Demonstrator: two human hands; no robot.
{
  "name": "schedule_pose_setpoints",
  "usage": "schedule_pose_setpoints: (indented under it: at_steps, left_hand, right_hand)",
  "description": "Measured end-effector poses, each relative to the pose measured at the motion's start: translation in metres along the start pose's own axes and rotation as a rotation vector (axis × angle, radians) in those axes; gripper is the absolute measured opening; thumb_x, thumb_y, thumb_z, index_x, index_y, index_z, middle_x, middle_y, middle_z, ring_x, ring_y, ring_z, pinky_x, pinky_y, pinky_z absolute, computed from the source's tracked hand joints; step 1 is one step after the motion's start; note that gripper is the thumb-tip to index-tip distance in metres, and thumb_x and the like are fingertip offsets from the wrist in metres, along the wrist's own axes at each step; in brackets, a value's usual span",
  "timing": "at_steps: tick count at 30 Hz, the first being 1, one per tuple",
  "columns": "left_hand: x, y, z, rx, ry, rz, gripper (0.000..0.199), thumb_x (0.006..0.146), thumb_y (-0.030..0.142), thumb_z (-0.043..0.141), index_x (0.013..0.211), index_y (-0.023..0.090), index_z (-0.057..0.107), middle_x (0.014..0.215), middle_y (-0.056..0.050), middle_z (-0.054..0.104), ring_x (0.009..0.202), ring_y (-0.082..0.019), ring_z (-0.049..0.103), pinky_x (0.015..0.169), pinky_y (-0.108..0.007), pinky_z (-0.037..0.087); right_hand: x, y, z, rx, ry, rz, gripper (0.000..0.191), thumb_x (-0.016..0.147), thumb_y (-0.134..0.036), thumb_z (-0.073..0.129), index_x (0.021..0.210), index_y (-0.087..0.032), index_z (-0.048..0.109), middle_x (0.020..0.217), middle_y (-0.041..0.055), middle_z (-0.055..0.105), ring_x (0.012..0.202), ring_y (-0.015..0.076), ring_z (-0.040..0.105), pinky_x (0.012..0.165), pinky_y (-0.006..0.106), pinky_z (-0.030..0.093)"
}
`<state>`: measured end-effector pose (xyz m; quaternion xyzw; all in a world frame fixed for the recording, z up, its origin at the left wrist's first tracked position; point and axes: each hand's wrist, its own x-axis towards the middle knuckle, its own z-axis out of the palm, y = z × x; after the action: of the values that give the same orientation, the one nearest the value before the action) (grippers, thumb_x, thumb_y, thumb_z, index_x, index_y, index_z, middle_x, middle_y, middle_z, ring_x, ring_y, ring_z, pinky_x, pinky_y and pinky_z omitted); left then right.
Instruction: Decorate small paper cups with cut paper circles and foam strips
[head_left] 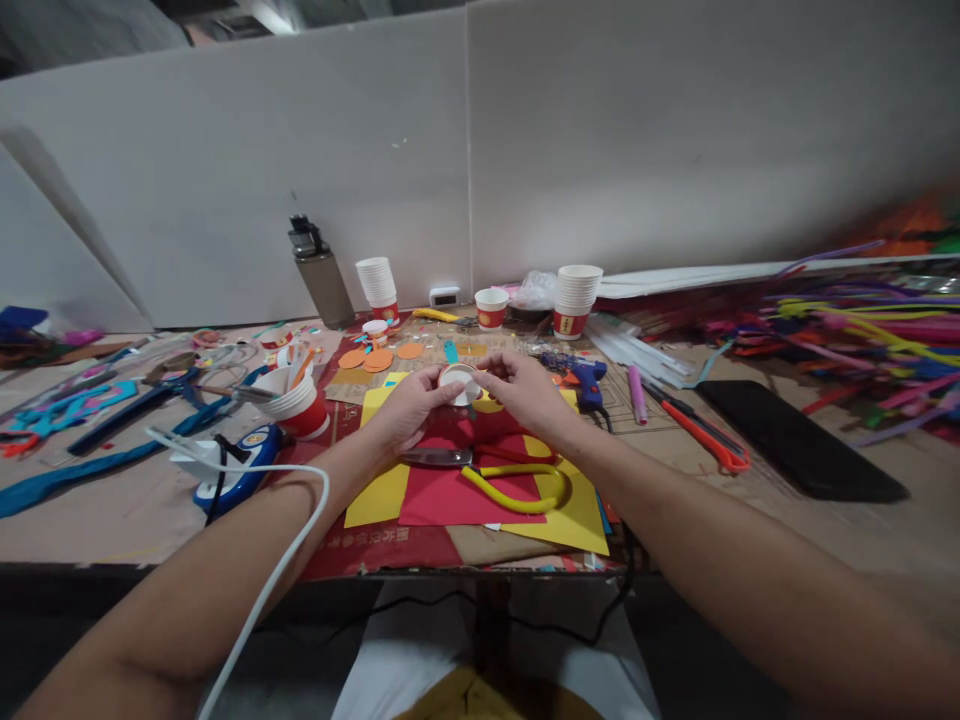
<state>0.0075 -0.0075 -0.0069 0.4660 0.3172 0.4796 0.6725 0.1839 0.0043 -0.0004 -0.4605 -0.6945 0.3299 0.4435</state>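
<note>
My left hand [411, 408] and my right hand [526, 392] meet over the middle of the table, holding a small white round piece [459, 384] between their fingertips. It looks like a cut-down paper cup, and a teal strip [451, 352] shows just behind it. Below the hands lie scissors with yellow handles [517, 490], resting on red paper [427, 500] and yellow paper [367, 502]. Orange paper discs [379, 360] and another short white cup piece [375, 328] are beyond my left hand. A blue glue gun [587, 380] lies right of my right hand.
Paper cup stacks [577, 300] and a bottle [324, 275] stand along the white back panel [600, 140]. A cup of tools [292, 405] and a blue power strip [251, 465] sit left, with a white cable [292, 545] crossing my left forearm. A black slab [802, 440] lies right.
</note>
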Motion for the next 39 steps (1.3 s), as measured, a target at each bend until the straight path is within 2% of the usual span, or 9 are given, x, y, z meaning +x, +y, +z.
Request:
schedule_pose_setpoints:
  at_steps: [6, 13, 16, 18, 20, 22, 29, 32, 39]
  left_hand:
    - [0.011, 0.01, -0.019, -0.047, 0.199, 0.02, 0.022, 0.071, 0.02, 0.075, 0.09, 0.012, 0.067, 0.08, -0.004, 0.069, 0.065, -0.013, 0.063, 0.049, -0.021, 0.054]
    - [0.018, 0.033, -0.028, -0.315, 0.308, 0.2, 0.016, 0.079, 0.021, 0.071, 0.093, 0.019, 0.065, 0.08, 0.001, 0.072, 0.07, -0.008, 0.067, 0.07, -0.021, 0.055]
    - [0.014, 0.034, -0.022, -0.335, 0.26, 0.203, 0.016, 0.08, 0.025, 0.07, 0.095, 0.019, 0.064, 0.08, 0.001, 0.073, 0.07, -0.009, 0.068, 0.069, -0.021, 0.055]
    - [0.012, 0.033, -0.02, -0.338, 0.246, 0.194, 0.019, 0.079, 0.027, 0.071, 0.095, 0.019, 0.064, 0.078, 0.001, 0.073, 0.066, -0.009, 0.067, 0.063, -0.02, 0.054]
    - [0.01, 0.031, -0.019, -0.336, 0.248, 0.163, 0.022, 0.078, 0.029, 0.073, 0.095, 0.019, 0.064, 0.074, 0.002, 0.072, 0.061, -0.009, 0.066, 0.054, -0.017, 0.051]
    - [0.009, 0.031, -0.018, -0.33, 0.266, 0.118, 0.023, 0.077, 0.029, 0.073, 0.095, 0.018, 0.064, 0.072, 0.002, 0.07, 0.058, -0.009, 0.065, 0.046, -0.016, 0.048]
    - [0.007, 0.029, -0.018, -0.312, 0.261, -0.017, 0.02, 0.078, 0.03, 0.071, 0.088, 0.014, 0.063, 0.065, -0.001, 0.065, 0.051, -0.009, 0.061, 0.032, -0.012, 0.033]
    - [0.011, 0.023, -0.018, -0.273, 0.281, -0.031, 0.018, 0.077, 0.028, 0.071, 0.079, 0.013, 0.061, 0.059, 0.0, 0.062, 0.048, -0.01, 0.059, 0.033, -0.015, 0.035]
    - [0.012, 0.015, -0.024, -0.279, 0.228, 0.057, 0.011, 0.078, 0.02, 0.07, 0.081, 0.013, 0.062, 0.064, 0.0, 0.065, 0.055, -0.01, 0.061, 0.049, -0.02, 0.05]
  right_hand:
    - [0.005, 0.001, -0.005, 0.03, 0.001, 0.04, 0.025, 0.083, -0.041, 0.055, 0.084, -0.016, 0.061, 0.079, 0.0029, 0.063, 0.067, 0.0135, 0.055, 0.062, 0.028, 0.048]
    - [-0.006, -0.015, 0.007, 0.23, -0.281, 0.126, 0.059, 0.076, -0.04, 0.07, 0.128, -0.018, 0.051, 0.134, 0.0164, 0.053, 0.095, 0.0201, 0.061, 0.073, 0.033, 0.054]
    - [-0.016, -0.025, 0.016, 0.308, -0.448, 0.184, 0.071, 0.075, -0.04, 0.072, 0.136, -0.019, 0.043, 0.114, 0.0126, 0.063, 0.078, 0.0156, 0.062, 0.064, 0.029, 0.053]
    - [-0.022, -0.032, 0.019, 0.298, -0.557, 0.188, 0.053, 0.078, -0.037, 0.069, 0.125, -0.017, 0.053, 0.085, 0.0035, 0.066, 0.063, 0.0113, 0.056, 0.058, 0.024, 0.047]
    - [-0.027, -0.037, 0.017, 0.235, -0.657, 0.139, 0.027, 0.081, -0.036, 0.066, 0.097, -0.014, 0.066, 0.068, -0.0015, 0.059, 0.057, 0.0079, 0.048, 0.054, 0.021, 0.039]
    - [-0.03, -0.04, 0.013, 0.198, -0.741, 0.072, 0.024, 0.081, -0.037, 0.065, 0.079, -0.013, 0.067, 0.065, -0.0022, 0.056, 0.056, 0.0068, 0.044, 0.053, 0.02, 0.035]
    - [-0.029, -0.045, -0.004, 0.156, -0.894, -0.049, 0.041, 0.084, -0.051, 0.059, 0.079, -0.013, 0.071, 0.067, 0.0002, 0.06, 0.06, 0.0089, 0.047, 0.058, 0.023, 0.038]
    - [-0.024, -0.042, -0.006, 0.19, -0.792, -0.042, 0.041, 0.085, -0.052, 0.058, 0.081, -0.013, 0.071, 0.07, 0.0011, 0.062, 0.064, 0.0106, 0.054, 0.063, 0.024, 0.042]
    - [-0.003, -0.016, -0.005, 0.277, -0.227, 0.039, 0.031, 0.073, -0.045, 0.067, 0.077, -0.015, 0.066, 0.06, -0.0018, 0.055, 0.055, 0.0091, 0.049, 0.055, 0.023, 0.041]
